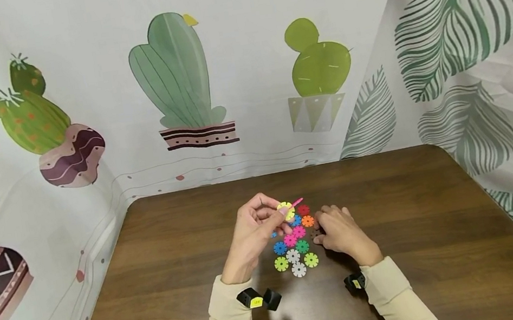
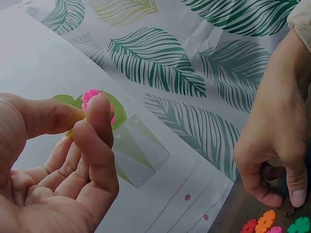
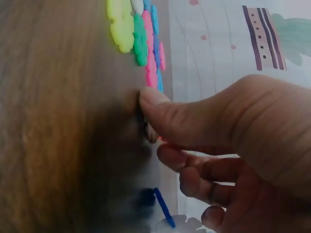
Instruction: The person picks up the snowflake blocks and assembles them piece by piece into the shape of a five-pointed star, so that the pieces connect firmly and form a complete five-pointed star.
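In the head view my left hand (image 1: 258, 225) is raised over the table's middle, pinching a yellow notched snowflake disc (image 1: 286, 210) between thumb and fingers. A pink disc (image 1: 297, 202), seen nearly edge-on, is joined to it; the left wrist view shows the pink disc (image 2: 90, 99) behind the fingertips. Down at the tabletop, my right hand (image 1: 343, 231) has thumb and finger at a brown disc (image 2: 287, 206), pinching its edge. In the right wrist view that disc is mostly hidden by the thumb. A tilted dark blue piece (image 3: 164, 208) shows below the right fingers.
Between the hands lie several loose discs: orange (image 1: 308, 221), red (image 1: 303, 209), green (image 1: 302, 246), blue (image 1: 280, 248), white (image 1: 298, 269) and yellow-green (image 1: 311, 260). They rest on a brown wooden table (image 1: 177, 258). A printed cloth (image 1: 249, 73) hangs behind its far edge.
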Motion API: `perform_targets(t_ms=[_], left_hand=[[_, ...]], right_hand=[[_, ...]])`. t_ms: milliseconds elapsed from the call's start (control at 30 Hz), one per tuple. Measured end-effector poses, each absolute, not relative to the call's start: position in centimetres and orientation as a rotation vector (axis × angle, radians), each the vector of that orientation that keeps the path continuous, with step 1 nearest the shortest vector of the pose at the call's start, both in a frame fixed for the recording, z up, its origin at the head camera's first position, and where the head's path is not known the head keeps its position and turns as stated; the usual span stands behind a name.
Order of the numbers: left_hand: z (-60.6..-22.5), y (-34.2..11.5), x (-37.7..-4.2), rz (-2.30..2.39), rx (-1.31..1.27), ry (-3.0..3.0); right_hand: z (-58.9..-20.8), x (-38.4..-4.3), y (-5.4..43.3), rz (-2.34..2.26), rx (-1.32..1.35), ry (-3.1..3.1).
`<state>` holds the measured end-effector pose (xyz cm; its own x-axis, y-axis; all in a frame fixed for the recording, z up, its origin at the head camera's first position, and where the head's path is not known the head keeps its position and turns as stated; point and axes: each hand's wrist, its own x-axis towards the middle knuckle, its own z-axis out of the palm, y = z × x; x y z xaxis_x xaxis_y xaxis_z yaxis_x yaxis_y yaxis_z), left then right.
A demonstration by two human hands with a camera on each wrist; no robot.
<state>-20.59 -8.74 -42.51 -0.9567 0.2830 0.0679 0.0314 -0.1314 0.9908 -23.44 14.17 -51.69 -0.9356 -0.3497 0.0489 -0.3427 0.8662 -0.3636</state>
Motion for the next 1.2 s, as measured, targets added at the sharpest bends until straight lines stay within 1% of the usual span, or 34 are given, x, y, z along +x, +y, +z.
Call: perform_targets(t_ms=[100,267,400,667,867,1200], left_hand=[[-42.5,-8.7,-20.6,2.213,0.354,1.944],[-42.7,-8.7,-20.6,2.219,0.331,1.930],[-42.7,-8.7,-20.6,2.236,0.299,1.922],[-42.8,-8.7,-20.7,2.245,0.221,1.961],[-42.8,-8.8,-20.7,2.267,0.214,1.956],[-42.8,-8.5,-20.7,2.265,0.182,1.937]], right_hand=[[-51.4,-23.5,14.3,-0.681,-0.612,2.951],[-50.1,-23.6,14.7,-1.002,-0.674,2.840],[-48.2,-23.1,14.8,-1.262,-0.678,2.856],[-45.3,-21.8,14.8,-1.574,-0.653,2.874],[-44.5,-21.3,14.8,-1.714,-0.635,2.832],[-43.8,-20.6,14.4,-1.781,-0.759,2.856]])
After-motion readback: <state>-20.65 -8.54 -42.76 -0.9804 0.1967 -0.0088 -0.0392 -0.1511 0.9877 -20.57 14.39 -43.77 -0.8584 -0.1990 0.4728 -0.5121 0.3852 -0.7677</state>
